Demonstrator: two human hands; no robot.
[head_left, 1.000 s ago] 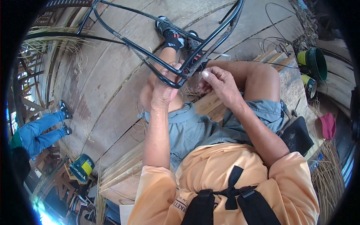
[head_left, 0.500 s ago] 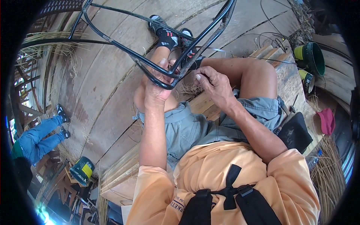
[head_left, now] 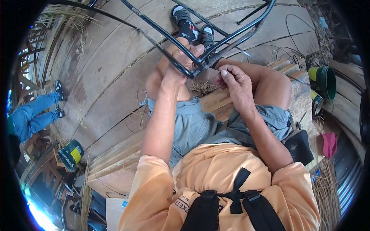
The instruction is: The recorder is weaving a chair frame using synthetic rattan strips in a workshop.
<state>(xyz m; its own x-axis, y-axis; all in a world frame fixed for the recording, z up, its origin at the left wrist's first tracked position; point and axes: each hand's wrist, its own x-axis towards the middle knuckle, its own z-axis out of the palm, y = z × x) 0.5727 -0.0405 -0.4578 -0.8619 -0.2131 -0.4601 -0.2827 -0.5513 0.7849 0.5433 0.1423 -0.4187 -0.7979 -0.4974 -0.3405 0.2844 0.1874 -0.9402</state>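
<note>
A black tubular metal frame (head_left: 169,37) with bent corners spans the upper part of the head view. My left hand (head_left: 182,63) is closed around one of its tubes, close to the nearest corner, which hides some of the fingers. Just right of that corner, apart from the tubes, my right hand (head_left: 236,82) is held in a pinch, thumb against fingers. What lies in the pinch is too thin to make out. A slim pale strip (head_left: 246,53) sticks out beyond the frame's corner, above my right hand.
I sit on a wooden bench (head_left: 115,154) with loose fibres (head_left: 202,86) on it. Dark green buckets stand at the right (head_left: 327,82) and lower left (head_left: 71,154). A pink cloth (head_left: 328,145) and black pouch (head_left: 298,148) lie at my right. Another person's legs (head_left: 34,111) show at left.
The view has shifted, so the frame and both hands appear farther right. My right hand has drawn a little away from the frame's corner; my left hand still grips the tube.
</note>
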